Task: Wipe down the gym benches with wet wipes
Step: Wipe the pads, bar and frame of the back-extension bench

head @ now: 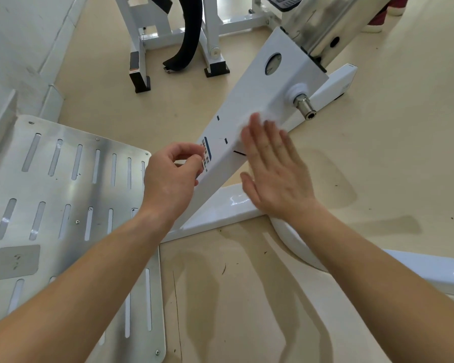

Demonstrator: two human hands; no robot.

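The floor is pale beige with a few dark specks. The beam across the middle is glossy white, marked with short black slits and a label edged in blue with dark print. The wipe on it is white, nearly matching. The pin at right of centre is silver steel. The plate at left is brushed silver, patterned with rows of long slots, and bears a dull grey patch. At the top, the rack is white with black feet, and the strap is black. Shoes in the upper right are dark red with white soles. The wall at upper left is off-white.
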